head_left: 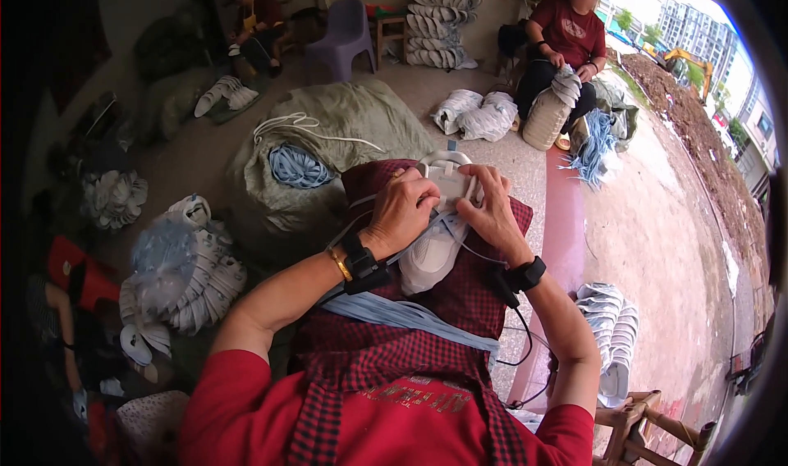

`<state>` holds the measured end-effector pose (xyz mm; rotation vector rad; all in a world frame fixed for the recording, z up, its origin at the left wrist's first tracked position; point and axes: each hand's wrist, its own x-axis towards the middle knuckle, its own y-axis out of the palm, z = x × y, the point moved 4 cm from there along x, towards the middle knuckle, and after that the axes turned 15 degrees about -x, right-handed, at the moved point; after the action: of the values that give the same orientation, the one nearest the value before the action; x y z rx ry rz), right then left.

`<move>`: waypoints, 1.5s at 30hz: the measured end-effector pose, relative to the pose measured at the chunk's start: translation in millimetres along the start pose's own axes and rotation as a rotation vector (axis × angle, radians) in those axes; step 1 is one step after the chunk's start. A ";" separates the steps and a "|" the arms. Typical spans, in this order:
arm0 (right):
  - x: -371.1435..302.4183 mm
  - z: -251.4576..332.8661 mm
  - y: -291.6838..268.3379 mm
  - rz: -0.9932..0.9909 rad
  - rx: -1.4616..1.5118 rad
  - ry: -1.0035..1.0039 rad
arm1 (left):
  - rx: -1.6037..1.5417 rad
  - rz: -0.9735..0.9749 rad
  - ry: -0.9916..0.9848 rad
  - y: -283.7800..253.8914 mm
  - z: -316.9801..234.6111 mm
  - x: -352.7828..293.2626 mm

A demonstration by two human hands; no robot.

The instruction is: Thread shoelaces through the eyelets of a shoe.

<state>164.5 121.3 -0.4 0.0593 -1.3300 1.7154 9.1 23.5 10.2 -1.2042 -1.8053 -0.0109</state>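
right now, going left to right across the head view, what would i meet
clear plastic bag → coiled blue laces → left hand → white shoe → right hand → loose blue laces → orange excavator

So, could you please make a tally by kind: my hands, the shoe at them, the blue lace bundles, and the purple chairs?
Hands, left hand and right hand: 2
Shoe: 1
Blue lace bundles, across your apron, at the green sack and beside the seated co-worker: 3
Purple chair: 1
Total: 7
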 end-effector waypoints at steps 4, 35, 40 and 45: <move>-1.3 3.0 0.7 -0.029 -0.021 -0.037 | -0.094 -0.022 -0.089 -2.8 0.4 -0.8; -84.8 -265.6 -273.4 -0.358 -0.991 0.209 | -0.114 -0.060 0.032 -51.7 34.4 -10.2; -130.5 -293.9 -232.2 -0.134 -0.879 0.172 | -0.098 0.263 0.141 -41.4 8.7 -13.2; -41.9 -107.6 -92.5 -0.009 -0.361 0.053 | -0.069 0.266 0.019 -41.9 13.6 -6.5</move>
<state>301.5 176.9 0.6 -0.1852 -1.5752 1.4362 -30.1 3.5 17.0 -1.4808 -1.6274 0.0680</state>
